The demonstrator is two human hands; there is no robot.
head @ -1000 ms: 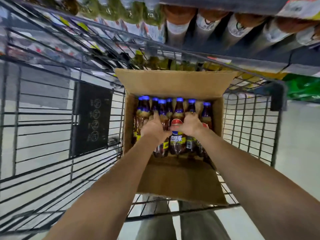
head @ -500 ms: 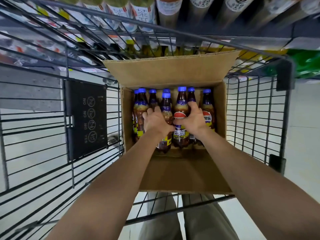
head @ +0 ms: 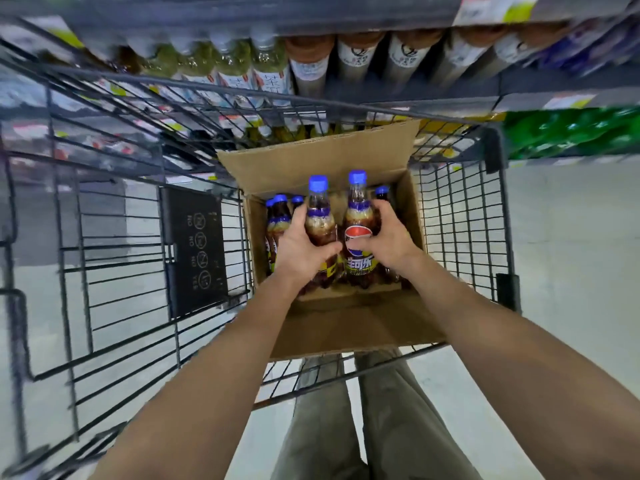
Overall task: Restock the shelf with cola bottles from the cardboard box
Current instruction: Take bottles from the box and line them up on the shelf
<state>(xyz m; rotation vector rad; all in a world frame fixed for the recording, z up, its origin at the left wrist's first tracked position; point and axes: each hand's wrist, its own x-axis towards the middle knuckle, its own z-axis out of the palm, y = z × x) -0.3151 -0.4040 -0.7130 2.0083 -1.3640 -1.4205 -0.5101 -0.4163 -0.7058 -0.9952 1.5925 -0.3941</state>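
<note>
An open cardboard box (head: 349, 323) sits in a wire shopping cart (head: 117, 271). Several blue-capped cola bottles (head: 278, 216) stand inside it. My left hand (head: 299, 251) grips one cola bottle (head: 318, 216) around its body. My right hand (head: 388, 240) grips a second cola bottle (head: 358, 216) with a red, white and blue logo. Both held bottles stand higher than the bottles left in the box, side by side, caps up. The shelf (head: 346, 15) rises just beyond the cart.
Shelf rows beyond the cart hold green tea bottles (head: 221, 60), brown-capped bottles (head: 360, 53) and green packs (head: 571, 133). A black sign plate (head: 195, 251) hangs on the cart's left side. My legs (head: 353, 410) show below the cart. Pale floor lies to the right.
Both hands closed around one bottle each and lifted them up out of the row in the box. My view tilted up a little toward the shelf.
</note>
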